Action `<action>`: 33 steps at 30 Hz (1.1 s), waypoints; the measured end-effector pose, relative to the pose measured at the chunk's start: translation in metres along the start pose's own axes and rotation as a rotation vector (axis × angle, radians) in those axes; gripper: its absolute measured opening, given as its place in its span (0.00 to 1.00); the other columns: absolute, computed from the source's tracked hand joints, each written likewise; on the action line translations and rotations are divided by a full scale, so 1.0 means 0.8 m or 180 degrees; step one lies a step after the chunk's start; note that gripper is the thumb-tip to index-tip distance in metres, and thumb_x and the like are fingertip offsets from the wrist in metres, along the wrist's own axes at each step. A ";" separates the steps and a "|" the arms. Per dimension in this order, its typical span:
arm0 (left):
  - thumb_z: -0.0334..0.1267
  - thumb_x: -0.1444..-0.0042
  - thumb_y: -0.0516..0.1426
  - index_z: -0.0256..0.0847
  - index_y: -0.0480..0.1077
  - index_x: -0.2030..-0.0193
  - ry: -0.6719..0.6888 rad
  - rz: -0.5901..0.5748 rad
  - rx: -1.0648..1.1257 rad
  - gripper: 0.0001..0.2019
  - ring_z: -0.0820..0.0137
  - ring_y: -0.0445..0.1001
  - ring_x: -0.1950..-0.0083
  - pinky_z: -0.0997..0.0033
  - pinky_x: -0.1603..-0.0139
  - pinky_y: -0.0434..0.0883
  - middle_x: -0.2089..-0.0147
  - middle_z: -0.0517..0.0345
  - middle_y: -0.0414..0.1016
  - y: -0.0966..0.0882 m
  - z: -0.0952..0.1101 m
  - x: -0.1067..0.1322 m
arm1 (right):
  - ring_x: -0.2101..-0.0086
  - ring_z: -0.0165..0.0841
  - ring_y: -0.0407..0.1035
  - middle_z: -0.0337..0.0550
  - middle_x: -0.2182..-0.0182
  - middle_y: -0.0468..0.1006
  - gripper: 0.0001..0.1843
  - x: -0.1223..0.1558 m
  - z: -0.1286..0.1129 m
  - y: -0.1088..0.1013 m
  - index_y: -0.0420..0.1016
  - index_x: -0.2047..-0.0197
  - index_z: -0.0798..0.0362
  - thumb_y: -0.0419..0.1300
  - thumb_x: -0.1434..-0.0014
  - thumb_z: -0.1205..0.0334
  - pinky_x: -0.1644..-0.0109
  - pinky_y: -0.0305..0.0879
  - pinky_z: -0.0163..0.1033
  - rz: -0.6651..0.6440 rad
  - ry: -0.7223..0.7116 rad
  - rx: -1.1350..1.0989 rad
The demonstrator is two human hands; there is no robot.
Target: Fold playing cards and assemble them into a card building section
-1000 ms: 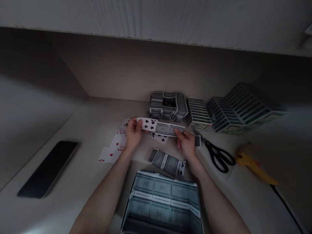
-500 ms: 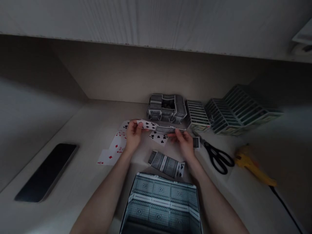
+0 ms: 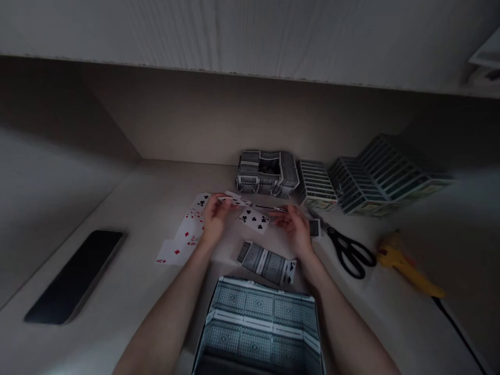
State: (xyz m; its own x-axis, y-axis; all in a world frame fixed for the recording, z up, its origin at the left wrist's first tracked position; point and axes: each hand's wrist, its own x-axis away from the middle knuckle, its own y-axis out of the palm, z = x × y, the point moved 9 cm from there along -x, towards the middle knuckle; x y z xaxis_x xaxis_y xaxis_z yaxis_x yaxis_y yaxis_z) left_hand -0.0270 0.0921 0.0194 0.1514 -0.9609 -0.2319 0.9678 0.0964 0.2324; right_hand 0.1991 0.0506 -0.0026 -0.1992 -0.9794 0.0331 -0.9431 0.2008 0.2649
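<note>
Clock centred on strip of cards (image 3: 240, 201) between hands: phone (image 3: 76, 276) at eight, scissors (image 3: 351, 255) toward four, glue gun (image 3: 408, 265) beyond, card-backed box (image 3: 255, 323) at six. Pale tabletop (image 3: 156, 198), dim alcove. Left hand (image 3: 214, 219) pinches strip's nine-o'clock end; right hand (image 3: 295, 224) pinches three-o'clock end, lower fingers loosely spread.

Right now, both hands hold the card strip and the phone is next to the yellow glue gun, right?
Not quite: the head view shows the phone over on the left, away from the yellow glue gun; black scissors lie beside that. The left hand and right hand do hold the card strip.
</note>
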 end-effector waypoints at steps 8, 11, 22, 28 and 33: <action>0.44 0.54 0.59 0.38 0.65 0.67 -0.0039 0.0388 -0.0036 0.12 0.76 0.68 0.75 0.78 0.80 0.70 0.74 0.61 0.65 -0.016 -0.002 -0.005 | 0.69 0.33 0.67 0.41 0.62 0.71 0.13 -0.003 -0.003 -0.017 0.71 0.63 0.50 0.59 0.56 0.61 0.72 0.68 0.37 0.0280 -0.0287 -0.0060; 0.44 0.54 0.59 0.38 0.65 0.66 -0.0151 0.0290 -0.0100 0.13 0.75 0.69 0.75 0.78 0.82 0.70 0.72 0.59 0.68 -0.010 -0.005 -0.003 | 0.68 0.33 0.67 0.42 0.56 0.69 0.25 -0.002 -0.009 -0.011 0.65 0.51 0.46 0.60 0.56 0.60 0.74 0.69 0.37 0.0265 -0.0391 0.0055; 0.41 0.56 0.60 0.40 0.64 0.59 -0.0216 0.0314 0.0073 0.17 0.74 0.70 0.73 0.78 0.81 0.70 0.69 0.57 0.70 -0.010 -0.007 -0.003 | 0.74 0.31 0.67 0.38 0.68 0.70 0.21 -0.002 -0.004 -0.011 0.62 0.59 0.47 0.62 0.57 0.60 0.74 0.70 0.39 0.0313 -0.0350 -0.0019; 0.39 0.56 0.59 0.39 0.70 0.59 -0.1419 -0.1394 0.0416 0.15 0.74 0.69 0.79 0.78 0.86 0.65 0.69 0.52 0.72 0.032 -0.022 0.020 | 0.74 0.31 0.68 0.40 0.63 0.70 0.21 -0.005 -0.002 -0.025 0.61 0.59 0.47 0.62 0.57 0.60 0.75 0.69 0.39 0.0577 -0.0356 -0.0236; 0.40 0.54 0.58 0.42 0.71 0.62 -0.0460 -0.1422 -0.1103 0.11 0.73 0.69 0.76 0.74 0.79 0.67 0.70 0.57 0.72 0.029 -0.011 0.014 | 0.70 0.32 0.68 0.40 0.62 0.69 0.20 -0.005 -0.003 -0.027 0.61 0.60 0.47 0.62 0.57 0.60 0.75 0.69 0.38 0.0629 -0.0373 -0.0242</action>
State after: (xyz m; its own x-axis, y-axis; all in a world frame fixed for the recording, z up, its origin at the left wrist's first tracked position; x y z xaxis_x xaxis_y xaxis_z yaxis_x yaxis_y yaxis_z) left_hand -0.0009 0.0856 0.0139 -0.2920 -0.9512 -0.0995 0.9445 -0.2704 -0.1866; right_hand 0.2213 0.0501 -0.0063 -0.4116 -0.9111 -0.0194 -0.8608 0.3817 0.3365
